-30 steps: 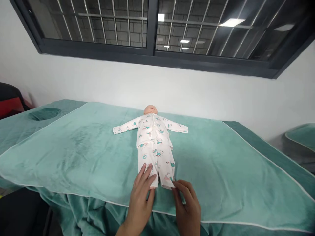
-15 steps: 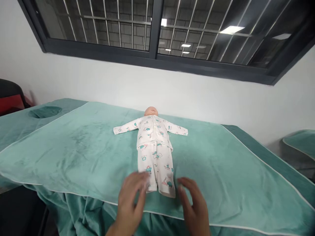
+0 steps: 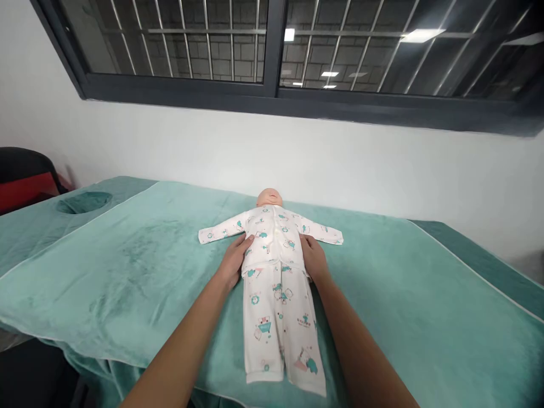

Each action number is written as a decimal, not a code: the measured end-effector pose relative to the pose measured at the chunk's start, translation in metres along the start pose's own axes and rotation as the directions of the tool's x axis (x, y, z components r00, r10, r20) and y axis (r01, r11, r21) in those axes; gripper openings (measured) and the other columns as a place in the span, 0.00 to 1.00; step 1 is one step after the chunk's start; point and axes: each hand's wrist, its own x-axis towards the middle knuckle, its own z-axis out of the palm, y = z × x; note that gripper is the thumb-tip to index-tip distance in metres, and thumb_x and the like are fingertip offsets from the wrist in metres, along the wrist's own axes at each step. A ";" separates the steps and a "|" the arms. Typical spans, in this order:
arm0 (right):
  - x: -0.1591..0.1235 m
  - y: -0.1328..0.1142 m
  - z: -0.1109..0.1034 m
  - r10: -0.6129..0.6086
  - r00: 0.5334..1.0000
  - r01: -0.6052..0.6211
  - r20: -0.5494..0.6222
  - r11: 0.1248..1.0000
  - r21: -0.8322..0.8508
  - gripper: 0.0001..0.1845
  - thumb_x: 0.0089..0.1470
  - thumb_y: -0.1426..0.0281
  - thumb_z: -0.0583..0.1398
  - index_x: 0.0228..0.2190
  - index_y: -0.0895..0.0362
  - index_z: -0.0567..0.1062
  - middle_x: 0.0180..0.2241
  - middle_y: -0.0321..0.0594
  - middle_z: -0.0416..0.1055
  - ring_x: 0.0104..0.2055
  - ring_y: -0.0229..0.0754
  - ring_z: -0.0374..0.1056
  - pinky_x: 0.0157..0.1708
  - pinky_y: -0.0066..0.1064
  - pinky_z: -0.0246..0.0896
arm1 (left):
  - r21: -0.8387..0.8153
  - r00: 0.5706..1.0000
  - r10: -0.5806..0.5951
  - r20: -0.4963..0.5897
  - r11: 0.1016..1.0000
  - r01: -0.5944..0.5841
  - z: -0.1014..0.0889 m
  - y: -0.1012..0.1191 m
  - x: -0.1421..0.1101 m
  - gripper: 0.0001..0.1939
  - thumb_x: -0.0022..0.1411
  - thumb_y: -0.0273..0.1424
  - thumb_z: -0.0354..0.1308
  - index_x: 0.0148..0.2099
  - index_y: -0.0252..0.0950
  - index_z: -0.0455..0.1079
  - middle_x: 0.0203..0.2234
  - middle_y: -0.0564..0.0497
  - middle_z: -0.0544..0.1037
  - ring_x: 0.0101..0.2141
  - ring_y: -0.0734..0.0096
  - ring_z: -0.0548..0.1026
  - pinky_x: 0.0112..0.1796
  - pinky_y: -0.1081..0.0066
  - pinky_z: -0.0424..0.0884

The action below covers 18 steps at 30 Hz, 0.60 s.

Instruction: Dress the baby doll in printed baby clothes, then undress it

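A baby doll (image 3: 269,198) lies face up on the green bed cover, its head toward the wall. It wears a white printed long-sleeved top (image 3: 272,235) and matching trousers (image 3: 278,320); both sleeves spread outward. My left hand (image 3: 235,258) grips the left side of its torso, thumb on the front of the top and fingers partly hidden beneath. On the opposite side, my right hand (image 3: 313,258) clasps the torso in the same way, its fingertips out of sight. The doll's legs lie straight toward me between my forearms.
The green cover (image 3: 140,283) drapes over the bed's front edge. At its left end is a round hole (image 3: 85,202). A red and black chair (image 3: 29,178) stands beyond it. Behind the bed are a white wall (image 3: 182,144) and a dark-framed barred window (image 3: 272,99).
Both hands have moved forward from beside the trouser legs to the torso and closed on its two sides. The camera view has shifted, so the doll looks larger.
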 end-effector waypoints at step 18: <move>-0.001 0.014 -0.001 -0.206 0.954 0.048 0.218 0.821 0.569 0.29 0.56 0.60 0.57 0.58 0.52 0.63 0.61 0.38 0.62 0.62 0.44 0.59 0.59 0.37 0.55 | 0.005 0.990 0.133 -0.039 0.991 -0.133 0.021 0.003 0.040 0.22 0.56 0.36 0.62 0.53 0.36 0.72 0.54 0.46 0.74 0.55 0.56 0.70 0.56 0.61 0.65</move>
